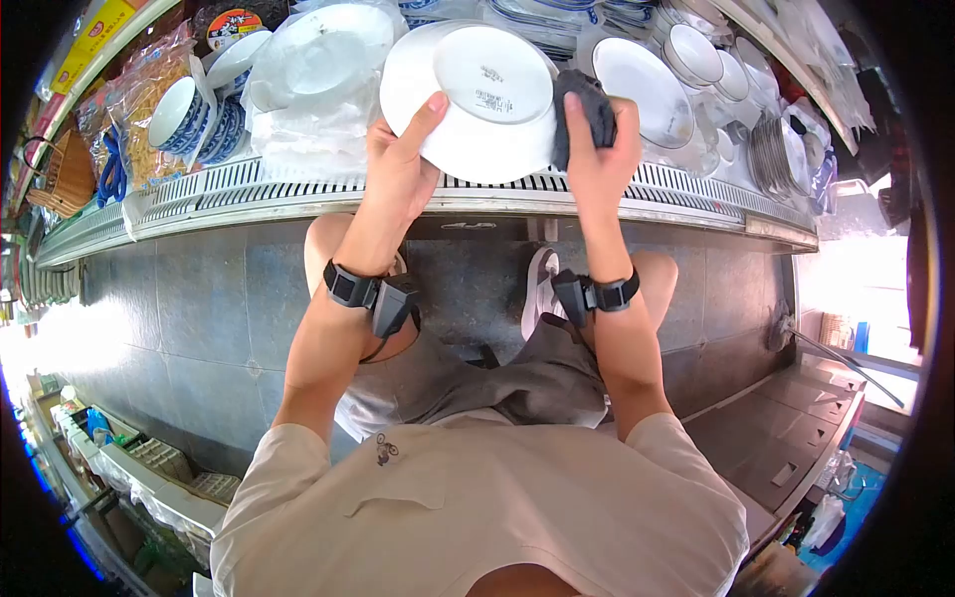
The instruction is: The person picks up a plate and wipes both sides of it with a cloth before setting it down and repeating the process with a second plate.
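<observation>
A white plate point(477, 144) is held up over the front edge of the shelf, its underside with printed marks facing me. My left hand point(406, 159) grips the plate's left rim, thumb lying on the underside. In my right hand point(605, 159) is a dark grey cloth point(587, 111), pressed against the plate's right rim. The fingers behind the plate and the cloth are partly hidden. Just right of the cloth, another white plate point(642, 92) lies on the shelf. Plastic-wrapped white dishes point(313, 134) sit to the left of the held plate.
Blue-patterned bowls point(184, 114) and bagged goods point(119, 80) fill the shelf's left side. White bowls point(693, 52) and a row of stacked plates point(779, 154) stand at right. A slotted metal edge point(269, 181) borders the shelf. Brown cabinets point(771, 428) are at my right.
</observation>
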### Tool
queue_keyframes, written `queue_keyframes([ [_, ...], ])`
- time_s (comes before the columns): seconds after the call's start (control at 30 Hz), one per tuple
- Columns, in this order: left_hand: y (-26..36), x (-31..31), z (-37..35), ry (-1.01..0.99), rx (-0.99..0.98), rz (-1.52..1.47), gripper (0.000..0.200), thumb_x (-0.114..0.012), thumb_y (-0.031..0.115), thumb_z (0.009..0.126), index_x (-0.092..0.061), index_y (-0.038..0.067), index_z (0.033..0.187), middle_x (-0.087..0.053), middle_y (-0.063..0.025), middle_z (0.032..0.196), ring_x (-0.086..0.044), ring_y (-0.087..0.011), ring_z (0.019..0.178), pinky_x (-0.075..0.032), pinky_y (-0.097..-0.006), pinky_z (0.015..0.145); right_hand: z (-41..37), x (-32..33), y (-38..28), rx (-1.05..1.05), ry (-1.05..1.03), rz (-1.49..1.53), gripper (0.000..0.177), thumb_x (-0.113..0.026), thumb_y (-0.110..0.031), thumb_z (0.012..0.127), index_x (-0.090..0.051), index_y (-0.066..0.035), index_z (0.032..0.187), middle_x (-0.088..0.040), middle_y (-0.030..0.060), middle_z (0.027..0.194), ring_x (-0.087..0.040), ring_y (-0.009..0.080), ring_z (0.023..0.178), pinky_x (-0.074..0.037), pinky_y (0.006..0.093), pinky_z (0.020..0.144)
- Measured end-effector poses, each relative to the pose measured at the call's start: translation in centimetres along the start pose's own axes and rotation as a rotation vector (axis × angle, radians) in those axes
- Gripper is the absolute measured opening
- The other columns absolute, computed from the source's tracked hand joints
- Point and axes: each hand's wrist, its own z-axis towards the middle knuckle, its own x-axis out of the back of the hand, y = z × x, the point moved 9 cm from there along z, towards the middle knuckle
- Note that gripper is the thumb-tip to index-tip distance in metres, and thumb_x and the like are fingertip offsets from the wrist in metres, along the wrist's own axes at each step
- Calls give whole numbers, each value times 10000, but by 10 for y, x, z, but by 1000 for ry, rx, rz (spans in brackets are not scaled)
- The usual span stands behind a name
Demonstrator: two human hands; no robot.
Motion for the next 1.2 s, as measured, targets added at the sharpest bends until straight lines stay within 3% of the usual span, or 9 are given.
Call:
queue_keyframes([
  [0.1, -1, -5, 1, -40, -8, 21, 306, -699, 73, 984, -640, -72, 1247, -694, -162, 1246, -704, -246, 1121, -611, -406, 962, -1, 0, 35, -286, 3, 61, 221, -805, -127, 876, -635, -5, 947, -631, 159, 900, -613, 290, 816, -488, 366, 758],
  [0.2, 0, -2, 1, 2, -5, 30, 304, -702, 72, 983, -642, -71, 1245, -699, -153, 1236, -706, -236, 1106, -607, -393, 949, -12, -7, -15, -69, 15, 17, 223, -804, -133, 877, -638, -5, 950, -637, 148, 911, -612, 285, 812, -490, 363, 769],
  [0.37, -5, 4, 2, 21, -29, -2, 288, -708, 65, 979, -653, -58, 1234, -710, -134, 1213, -709, -217, 1072, -590, -366, 923, -49, -37, -77, 193, -245, 27, 536, -825, -95, 647, -726, -131, 1172, -577, 116, 1030, -643, 316, 812, -547, 395, 682],
  [0.5, -9, 6, 5, 13, -22, 40, 358, -694, 96, 988, -616, -31, 1313, -689, -134, 1284, -689, -235, 1155, -579, -387, 996, -26, -16, -54, 227, -32, -104, 367, -815, -80, 730, -729, -72, 1086, -606, 118, 972, -632, 314, 814, -531, 385, 708],
  [0.7, -2, 0, 0, -37, 23, 30, 345, -697, 94, 985, -627, -43, 1294, -694, -146, 1265, -701, -247, 1139, -603, -392, 971, -3, -1, 38, -309, 20, 22, 254, -814, -145, 876, -607, -1, 904, -600, 131, 864, -579, 267, 771, -481, 357, 739],
  [0.83, -1, 2, 1, 27, -8, 15, 315, -699, 85, 985, -644, -48, 1265, -705, -144, 1238, -714, -237, 1105, -618, -386, 939, -18, -5, -25, -37, 31, 17, 215, -811, -119, 850, -647, -27, 956, -600, 123, 881, -610, 269, 800, -503, 365, 744],
  [0.97, -7, 6, 4, 35, -20, -11, 316, -700, 88, 987, -642, -49, 1266, -702, -144, 1245, -708, -233, 1108, -610, -382, 947, -50, -32, -82, 276, -225, -2, 515, -834, -83, 631, -748, -137, 1136, -578, 98, 999, -644, 291, 796, -545, 360, 671],
  [1.1, -4, 1, 3, 20, -35, 6, 336, -701, 105, 991, -630, -47, 1282, -695, -149, 1254, -703, -234, 1116, -607, -382, 954, -37, -18, -58, 247, -148, -75, 475, -845, -95, 661, -747, -120, 1126, -587, 114, 996, -643, 296, 791, -544, 372, 669],
  [1.2, -5, 3, 2, 17, 33, 1, 369, -675, 95, 997, -597, -45, 1330, -680, -169, 1291, -690, -273, 1166, -600, -413, 992, -4, 2, -15, 13, -2, -80, 212, -813, -126, 845, -666, -17, 952, -630, 123, 879, -627, 291, 802, -509, 371, 738],
])
